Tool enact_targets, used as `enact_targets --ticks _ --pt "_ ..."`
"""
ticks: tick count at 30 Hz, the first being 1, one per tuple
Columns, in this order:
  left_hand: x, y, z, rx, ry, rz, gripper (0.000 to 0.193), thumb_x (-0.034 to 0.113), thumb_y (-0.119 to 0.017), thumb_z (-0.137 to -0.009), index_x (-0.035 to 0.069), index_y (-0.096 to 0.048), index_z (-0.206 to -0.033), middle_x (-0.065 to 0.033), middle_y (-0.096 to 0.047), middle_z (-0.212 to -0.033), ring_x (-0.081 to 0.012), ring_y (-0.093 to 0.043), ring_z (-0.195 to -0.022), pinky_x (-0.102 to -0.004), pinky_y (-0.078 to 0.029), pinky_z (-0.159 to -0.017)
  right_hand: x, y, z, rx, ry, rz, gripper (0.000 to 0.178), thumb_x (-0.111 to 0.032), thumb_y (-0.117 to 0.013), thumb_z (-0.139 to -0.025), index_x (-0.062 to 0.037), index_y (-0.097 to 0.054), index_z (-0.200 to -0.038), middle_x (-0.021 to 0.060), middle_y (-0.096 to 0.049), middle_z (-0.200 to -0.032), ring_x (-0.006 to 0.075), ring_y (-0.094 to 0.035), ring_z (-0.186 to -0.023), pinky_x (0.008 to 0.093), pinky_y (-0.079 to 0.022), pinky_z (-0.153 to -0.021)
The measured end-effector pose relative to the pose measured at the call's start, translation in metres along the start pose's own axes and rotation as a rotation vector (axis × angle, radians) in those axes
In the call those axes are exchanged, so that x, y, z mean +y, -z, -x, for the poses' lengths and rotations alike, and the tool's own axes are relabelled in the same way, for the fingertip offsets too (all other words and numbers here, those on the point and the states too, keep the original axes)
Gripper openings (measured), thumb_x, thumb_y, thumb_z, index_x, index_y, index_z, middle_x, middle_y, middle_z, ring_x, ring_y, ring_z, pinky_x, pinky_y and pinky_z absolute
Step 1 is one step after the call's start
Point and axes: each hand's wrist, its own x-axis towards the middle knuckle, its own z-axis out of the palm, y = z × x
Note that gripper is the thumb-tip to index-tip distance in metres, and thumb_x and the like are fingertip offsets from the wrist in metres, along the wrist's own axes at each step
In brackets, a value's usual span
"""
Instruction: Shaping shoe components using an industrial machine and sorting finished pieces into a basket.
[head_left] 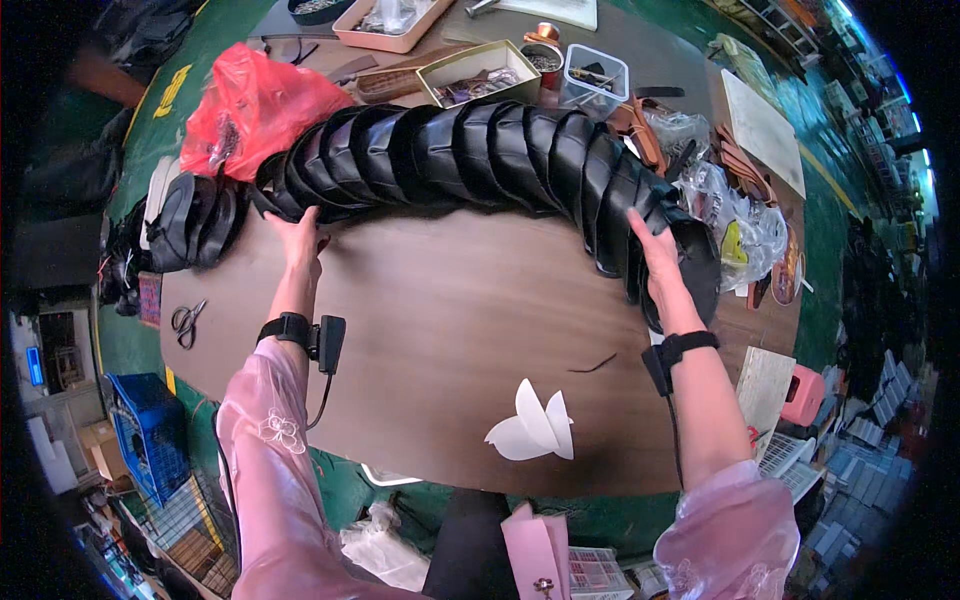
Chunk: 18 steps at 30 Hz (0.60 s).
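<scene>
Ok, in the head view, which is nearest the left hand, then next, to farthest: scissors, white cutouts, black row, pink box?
1. Black row: at the left hand.
2. Scissors: table's left side.
3. White cutouts: near edge.
4. Pink box: far right.

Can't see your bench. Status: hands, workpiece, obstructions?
Bare left hand at left end, bare right hand at right end. Between them: one long, arched row of overlapping glossy black pieces. Crumpled red plastic bag close behind its left end.
</scene>
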Motion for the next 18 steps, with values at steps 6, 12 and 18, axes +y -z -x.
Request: enact_targets --ticks 6,12,18 --pt "-0.045 0.025 -0.067 0.303 -0.497 -0.054 0.095 -0.008 -0.051 -0.073 0.018 0.007 -0.144 -0.0146 -0.027 -0.139 -0.0267 -0.041 -0.117 -0.0386 -0.047 -0.084 0.000 -0.058 -0.018 -0.019 0.130 0.173 0.051 -0.019 -0.067 -0.065 -0.0002 -0.054 -0.109 0.0129 -0.062 -0.102 0.0243 -0.059 -0.095 0.0320 -0.043 -0.086" --pt "-0.030 -0.022 0.064 -0.202 -0.168 0.250 0.092 -0.016 -0.036 -0.067 0.028 -0.010 -0.144 -0.0102 -0.020 -0.145 -0.0294 -0.041 -0.121 -0.0390 -0.050 -0.084 -0.027 -0.079 0.018 -0.405 0.353 0.446 0.036 -0.012 -0.061 -0.066 0.0050 -0.056 -0.096 0.0093 -0.061 -0.081 0.0151 -0.055 -0.075 0.0286 -0.046 -0.073" --pt "-0.035 0.018 0.109 -0.319 -0.107 0.403 0.095 -0.017 -0.033 -0.064 0.030 -0.012 -0.144 -0.0070 -0.022 -0.144 -0.0272 -0.047 -0.115 -0.0385 -0.052 -0.079 -0.034 -0.074 0.049 -0.592 0.201 0.371 0.032 -0.012 -0.061 -0.066 0.0038 -0.057 -0.093 0.0069 -0.061 -0.080 0.0114 -0.053 -0.072 0.0263 -0.046 -0.069"
